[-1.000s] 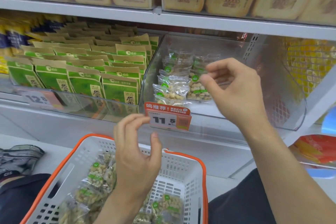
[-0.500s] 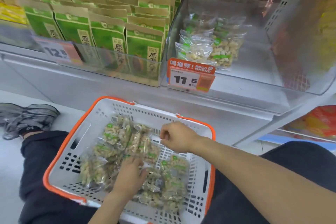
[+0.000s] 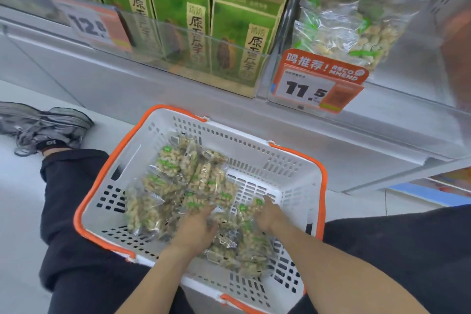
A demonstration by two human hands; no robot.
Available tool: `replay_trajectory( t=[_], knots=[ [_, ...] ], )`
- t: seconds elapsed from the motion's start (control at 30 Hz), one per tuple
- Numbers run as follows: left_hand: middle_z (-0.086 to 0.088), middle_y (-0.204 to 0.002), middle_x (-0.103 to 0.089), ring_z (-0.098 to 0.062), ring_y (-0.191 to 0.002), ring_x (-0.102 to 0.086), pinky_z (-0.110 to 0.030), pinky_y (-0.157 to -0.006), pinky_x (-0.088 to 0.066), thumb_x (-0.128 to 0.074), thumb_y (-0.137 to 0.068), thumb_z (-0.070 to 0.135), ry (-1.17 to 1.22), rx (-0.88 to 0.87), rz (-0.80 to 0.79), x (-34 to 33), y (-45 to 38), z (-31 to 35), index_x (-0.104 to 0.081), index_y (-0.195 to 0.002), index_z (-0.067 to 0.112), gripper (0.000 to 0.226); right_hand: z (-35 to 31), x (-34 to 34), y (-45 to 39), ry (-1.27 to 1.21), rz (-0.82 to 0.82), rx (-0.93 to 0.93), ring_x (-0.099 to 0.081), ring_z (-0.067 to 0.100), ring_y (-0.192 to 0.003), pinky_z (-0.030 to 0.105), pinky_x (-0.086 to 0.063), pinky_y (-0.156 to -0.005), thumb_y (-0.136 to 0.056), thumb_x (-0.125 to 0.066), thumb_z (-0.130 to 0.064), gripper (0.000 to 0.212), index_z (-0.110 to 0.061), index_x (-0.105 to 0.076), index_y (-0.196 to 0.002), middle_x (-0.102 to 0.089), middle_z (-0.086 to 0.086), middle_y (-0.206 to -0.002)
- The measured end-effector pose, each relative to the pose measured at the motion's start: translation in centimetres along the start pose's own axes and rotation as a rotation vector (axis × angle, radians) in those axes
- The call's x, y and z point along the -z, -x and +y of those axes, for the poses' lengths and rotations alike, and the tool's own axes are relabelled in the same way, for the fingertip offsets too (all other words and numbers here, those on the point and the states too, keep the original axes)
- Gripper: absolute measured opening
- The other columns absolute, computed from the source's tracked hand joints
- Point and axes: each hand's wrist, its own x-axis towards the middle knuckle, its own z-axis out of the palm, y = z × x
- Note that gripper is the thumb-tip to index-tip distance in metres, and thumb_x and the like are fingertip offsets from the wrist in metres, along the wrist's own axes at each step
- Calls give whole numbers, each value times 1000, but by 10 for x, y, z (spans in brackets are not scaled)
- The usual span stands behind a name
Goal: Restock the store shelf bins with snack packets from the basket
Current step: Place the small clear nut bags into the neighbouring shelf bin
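The white perforated plastic basket with orange rim and handles (image 3: 254, 160) sits on the floor between the person's dark-trousered legs; it serves as the reference point below.

Left of the basket: a grey sneaker (image 3: 46, 126) on the pale floor.

Above-left of the basket: a clear acrylic shelf bin (image 3: 178, 43) holding upright green-and-kraft paper snack bags (image 3: 183, 15) in rows, with a price tag reading 12 (image 3: 94, 24) on its front.

Inside the basket: a loose heap of clear plastic snack packets with green labels and pale nuts (image 3: 178, 178), lying mostly along the left and near sides.

The left hand (image 3: 196, 227) lies on the heap, fingers reaching into the packets; whether it pinches one cannot be told. The right hand (image 3: 267, 214) lies just beside it, fingers on a packet; its grip cannot be told either.

Above-right of the basket: a second clear shelf bin (image 3: 407, 79) containing a few identical nut packets (image 3: 356, 30), with an orange price tag reading 11.5 (image 3: 318, 84) on its front.
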Motion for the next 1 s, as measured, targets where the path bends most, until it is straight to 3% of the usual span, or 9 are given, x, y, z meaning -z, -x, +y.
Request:
replay_trajectory(
  t=[0.07,0.23,0.33,0.5,0.57,0.67,0.77,0.87,1.0],
  knots=[
    [2,-105,-70,-15,-98,-61,-31,-86,-52,-52,-96,42,-12,37,-12,-2,-7,-3,-60,-129,27,37,0,3,-1,73,30,-2,-53,34,-127,42,-48,-104,-97,-51,-33,80,-20,-2,-160,-30,19,-158],
    [10,-89,-70,1,-70,-59,-10,-63,-45,-66,-92,35,79,75,4,-5,-15,1,-72,-109,18,24,-9,13,-4,72,-23,37,-56,30,-121,30,-50,-94,-94,-58,-23,54,-16,-39,-144,-25,20,-158],
    [4,-95,-74,1,-67,-57,-14,-71,-49,-72,-88,32,100,78,6,-6,-16,4,-75,-104,16,23,-13,11,-5,11,-15,107,-56,20,-103,22,-45,-83,-89,-64,-15,45,-17,-51,-132,-36,18,-151],
    [7,-92,-73,0,-73,-59,-8,-68,-46,-80,-82,26,104,84,-9,-1,-13,12,-76,-95,19,15,-30,10,4,-338,47,90,-61,20,-96,38,-53,-95,-77,-76,-21,24,-23,-59,-93,-62,13,-118],
    [11,-87,-71,2,-74,-61,-6,-63,-44,-82,-79,21,151,95,-1,1,-11,13,-73,-87,23,12,-38,8,9,-355,17,107,-59,22,-107,38,-50,-99,-78,-75,-29,34,-25,-57,-106,-54,8,-128],
    [9,-78,-67,1,-69,-61,-9,-60,-47,-78,-78,8,288,137,20,6,-4,11,-67,-84,22,20,-43,3,14,-336,-48,125,-54,27,-122,36,-48,-99,-77,-76,-34,71,-21,-45,-139,-39,6,-142],
    [4,-73,-63,-1,-61,-59,-11,-58,-47,-68,-81,-3,420,209,33,14,1,8,-64,-95,14,23,-43,-3,19,-379,-128,121,-47,29,-131,36,-46,-99,-76,-79,-34,89,-21,-32,-150,-36,8,-150],
    [2,-79,-58,-11,-70,-60,-18,-61,-50,-59,-81,-8,522,303,-21,21,4,6,-58,-100,13,29,-41,-7,20,-418,-230,101,-38,30,-140,42,-40,-111,-68,-82,-40,109,-23,-20,-156,-29,9,-159],
    [2,-78,-56,-10,-64,-57,-18,-55,-51,-63,-78,-12,504,339,-91,22,10,8,-47,-81,29,44,-42,-1,26,-495,-388,101,-52,24,-121,39,-49,-104,-75,-83,-20,94,-23,-31,-153,-40,7,-149]
  ],
)
